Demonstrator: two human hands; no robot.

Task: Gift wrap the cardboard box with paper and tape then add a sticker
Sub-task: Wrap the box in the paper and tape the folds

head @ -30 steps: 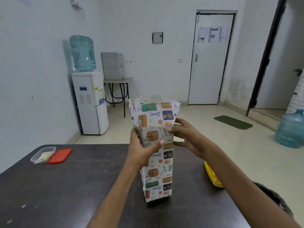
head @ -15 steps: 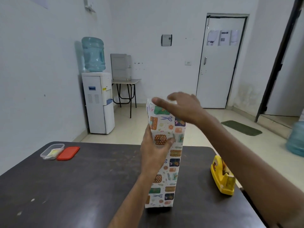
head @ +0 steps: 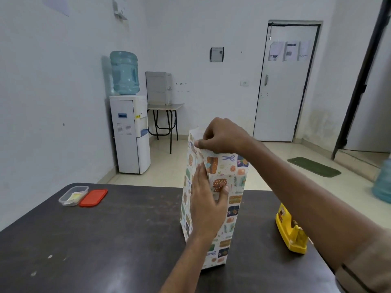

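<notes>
One tall paper-wrapped box [head: 232,199], upright. Left hand [head: 206,206] flat against front, fingers straight; right hand [head: 224,136] pinches top paper edge [head: 196,135]. One yellow plastic tape dispenser [head: 291,233] at 3 o'clock.

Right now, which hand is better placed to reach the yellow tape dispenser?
Probably the right hand: the tape dispenser sits just below its forearm, though its fingers pinch the top paper. The left hand presses flat on the wrapped box, steadying it.

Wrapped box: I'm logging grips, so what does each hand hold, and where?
The right hand pinches the wrapping paper at its top left edge; the left hand only presses flat against the wrapped box, gripping nothing.
</notes>
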